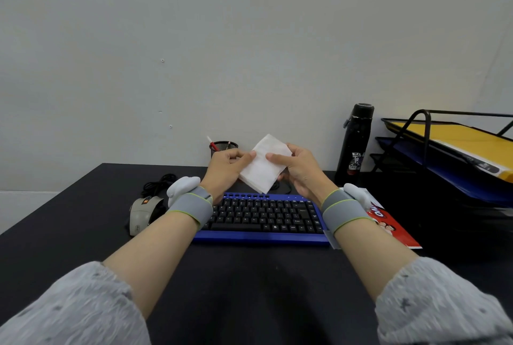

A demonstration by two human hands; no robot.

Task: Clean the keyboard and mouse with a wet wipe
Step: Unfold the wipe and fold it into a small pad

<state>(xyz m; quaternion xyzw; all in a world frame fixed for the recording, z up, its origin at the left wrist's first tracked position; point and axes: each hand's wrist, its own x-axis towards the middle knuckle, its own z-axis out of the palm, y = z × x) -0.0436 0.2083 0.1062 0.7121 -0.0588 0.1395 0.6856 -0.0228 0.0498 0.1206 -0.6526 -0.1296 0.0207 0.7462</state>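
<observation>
A folded white wet wipe (pixel 263 168) is held in the air above the far edge of the keyboard. My left hand (pixel 226 169) pinches its left edge and my right hand (pixel 297 171) grips its right side. Below them lies a blue keyboard (pixel 263 217) with black keys, flat on the black desk. A grey mouse (pixel 143 214) rests left of the keyboard, partly behind my left wrist, its black cable (pixel 158 183) coiled beyond it.
A red wipe packet (pixel 394 226) lies right of the keyboard. A black bottle (pixel 354 147) stands at the back right beside a black paper tray (pixel 444 150) with yellow and blue folders. A mesh pen cup (pixel 222 147) sits against the wall.
</observation>
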